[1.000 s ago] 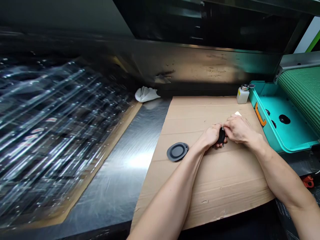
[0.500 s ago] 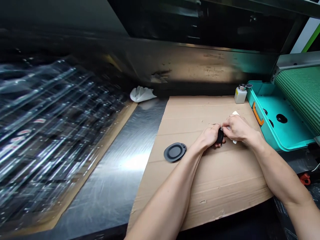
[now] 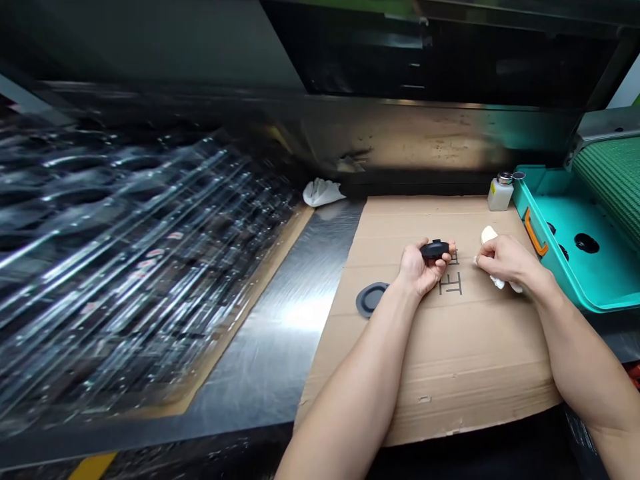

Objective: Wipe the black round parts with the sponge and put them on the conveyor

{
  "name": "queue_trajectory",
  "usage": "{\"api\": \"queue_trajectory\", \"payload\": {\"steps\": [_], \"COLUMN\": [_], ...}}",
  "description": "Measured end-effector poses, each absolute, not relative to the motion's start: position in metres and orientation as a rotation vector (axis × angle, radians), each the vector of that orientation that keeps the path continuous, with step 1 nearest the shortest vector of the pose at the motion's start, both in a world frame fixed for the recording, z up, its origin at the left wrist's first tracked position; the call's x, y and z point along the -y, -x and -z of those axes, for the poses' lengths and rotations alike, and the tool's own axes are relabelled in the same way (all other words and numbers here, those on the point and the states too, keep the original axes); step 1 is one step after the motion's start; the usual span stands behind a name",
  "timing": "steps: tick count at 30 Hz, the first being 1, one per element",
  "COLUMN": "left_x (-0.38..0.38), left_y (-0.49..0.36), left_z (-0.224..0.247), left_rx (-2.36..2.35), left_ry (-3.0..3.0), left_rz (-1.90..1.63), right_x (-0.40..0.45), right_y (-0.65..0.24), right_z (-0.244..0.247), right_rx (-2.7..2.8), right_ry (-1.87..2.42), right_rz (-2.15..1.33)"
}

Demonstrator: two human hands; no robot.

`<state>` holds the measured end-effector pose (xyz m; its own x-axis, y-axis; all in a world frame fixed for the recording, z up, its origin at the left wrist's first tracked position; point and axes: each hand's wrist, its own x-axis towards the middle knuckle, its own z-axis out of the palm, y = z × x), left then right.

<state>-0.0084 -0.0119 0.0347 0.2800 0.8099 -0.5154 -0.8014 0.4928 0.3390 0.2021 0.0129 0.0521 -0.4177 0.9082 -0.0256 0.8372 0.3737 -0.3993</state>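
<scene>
The left forearm (image 3: 357,380) and right forearm (image 3: 575,353) are bare and slim — smooth-skinned, running off the bottom of the view. The left hand (image 3: 423,267) and right hand (image 3: 505,260) are bare too — slender, with narrow fingers.

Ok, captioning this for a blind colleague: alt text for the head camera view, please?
A person's left hand cradles a small black object above a cardboard sheet, while the right hand holds a white cloth. A dark round disc lies on the cardboard.

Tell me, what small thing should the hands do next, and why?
Probably wipe the black part with the white cloth. The left hand holds the part up where it is easy to reach, and the right hand has the cloth right beside it.
</scene>
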Motion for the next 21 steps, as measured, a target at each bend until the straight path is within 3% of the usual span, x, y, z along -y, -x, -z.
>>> {"api": "queue_trajectory", "payload": {"steps": [10,15,21], "left_x": [0.012,0.014,0.018], "left_y": [-0.012,-0.038,-0.033], "left_z": [-0.023,-0.009,-0.004], "left_rx": [-0.714,-0.738,-0.796], "left_ry": [-0.228,-0.328,-0.257], "left_rz": [-1.240,-1.380,-1.463], "right_x": [-0.005,0.004,0.016], "right_y": [-0.175,-0.144,-0.127], "right_z": [-0.045,-0.024,-0.022], "right_rx": [2.009,1.887,2.073], "right_ry": [1.185,1.302,0.983], "right_rz": [-0.446,-0.321,-0.433]}}
